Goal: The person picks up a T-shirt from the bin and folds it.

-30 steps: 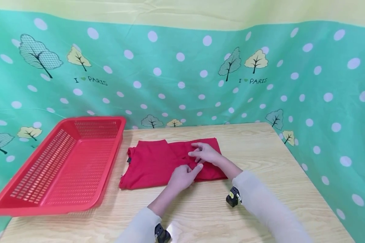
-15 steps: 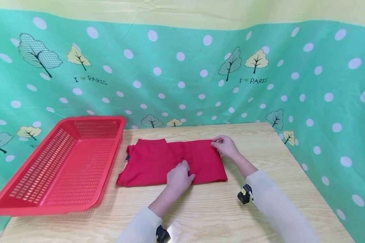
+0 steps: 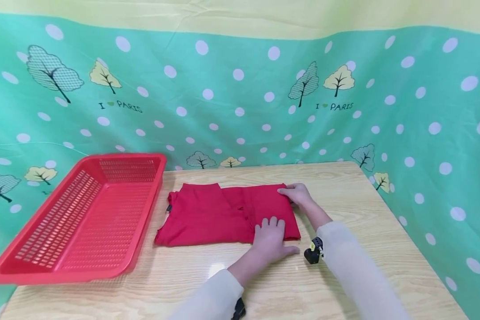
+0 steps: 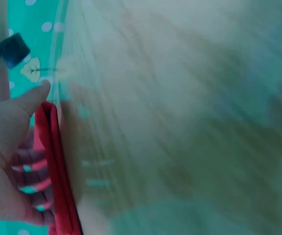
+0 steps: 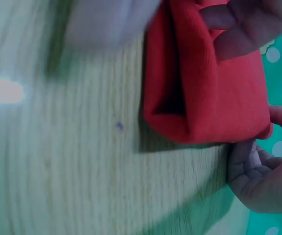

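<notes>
One red shirt [image 3: 220,214], folded flat, centre of frame on the wooden surface [image 3: 344,186]. Left hand [image 3: 271,242] spread flat on its near right corner; right hand [image 3: 297,194] pinching the far right corner (fingers curled under). One red basket [image 3: 44,262], left.

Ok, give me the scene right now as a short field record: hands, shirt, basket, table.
left hand: fingers laid flat on the shirt's near right edge
right hand: grips the shirt's far right corner
shirt: red, folded, flat on the table
basket: red, slotted, left of the shirt, nothing in it
table: light wood
backdrop: green cloth, white dots, trees
</notes>
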`<move>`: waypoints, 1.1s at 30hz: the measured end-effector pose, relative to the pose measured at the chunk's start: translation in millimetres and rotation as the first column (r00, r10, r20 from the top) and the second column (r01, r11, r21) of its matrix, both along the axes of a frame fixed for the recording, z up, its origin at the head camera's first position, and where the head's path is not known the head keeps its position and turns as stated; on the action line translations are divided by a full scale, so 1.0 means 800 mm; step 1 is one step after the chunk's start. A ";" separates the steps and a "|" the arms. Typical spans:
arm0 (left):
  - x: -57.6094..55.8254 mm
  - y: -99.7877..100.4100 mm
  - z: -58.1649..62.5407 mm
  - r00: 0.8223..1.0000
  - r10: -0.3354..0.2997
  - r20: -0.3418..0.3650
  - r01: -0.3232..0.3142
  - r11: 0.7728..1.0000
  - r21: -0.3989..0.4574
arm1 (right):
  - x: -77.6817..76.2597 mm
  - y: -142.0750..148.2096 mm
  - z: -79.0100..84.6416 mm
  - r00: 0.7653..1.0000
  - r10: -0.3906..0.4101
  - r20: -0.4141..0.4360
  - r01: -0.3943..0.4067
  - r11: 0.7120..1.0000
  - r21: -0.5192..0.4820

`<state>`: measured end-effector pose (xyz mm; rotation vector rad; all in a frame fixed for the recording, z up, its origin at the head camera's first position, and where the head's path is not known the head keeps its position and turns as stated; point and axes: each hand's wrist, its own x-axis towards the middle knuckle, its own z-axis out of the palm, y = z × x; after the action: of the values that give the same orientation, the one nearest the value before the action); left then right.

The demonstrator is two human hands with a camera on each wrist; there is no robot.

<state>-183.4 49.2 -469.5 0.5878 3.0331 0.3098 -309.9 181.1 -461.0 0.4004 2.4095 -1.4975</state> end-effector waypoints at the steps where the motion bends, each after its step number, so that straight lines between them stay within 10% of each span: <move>1: 0.000 0.007 -0.001 1.000 0.028 0.005 -0.028 0.999 -0.014 | -0.001 0.001 0.000 1.000 -0.005 0.006 0.005 1.000 0.001; 11: 0.005 0.044 0.003 0.987 0.135 -0.088 -0.153 0.958 -0.241 | -0.004 0.013 -0.001 1.000 0.008 0.001 -0.008 1.000 -0.029; 24: 0.001 -0.021 0.011 0.981 -0.181 -0.073 0.161 0.963 -0.217 | -0.002 0.002 -0.006 0.994 0.041 -0.102 -0.028 0.992 0.127; 33: 0.009 -0.064 0.011 0.944 -0.257 -0.206 0.198 0.943 -0.269 | -0.010 -0.052 0.011 0.863 0.360 -0.356 -0.174 0.871 0.459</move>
<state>-176.0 -2.0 -460.6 1.0101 3.1063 -0.1553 -317.7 139.5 -451.9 -0.2300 2.9829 -1.0214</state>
